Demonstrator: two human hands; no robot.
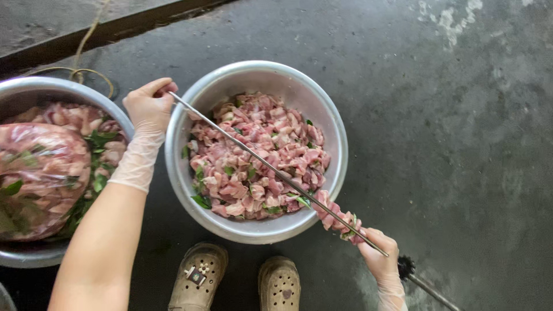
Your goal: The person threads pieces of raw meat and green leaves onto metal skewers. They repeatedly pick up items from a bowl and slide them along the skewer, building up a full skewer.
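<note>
Over the bowl, left hand pinches the skewer; right hand grips meat threaded on it.

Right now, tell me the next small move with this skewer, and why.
Probably slide the threaded meat pieces further along the metal skewer. They are bunched beside the right hand over the bowl's rim, while most of the rod up to the left hand is bare, above the steel bowl of cut meat.

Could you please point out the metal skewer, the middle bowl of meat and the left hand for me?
Metal skewer (259, 162), head view, middle of the rod.
Middle bowl (337, 138), head view, right rim.
Left hand (148, 106), head view, back of the gloved hand.
</note>
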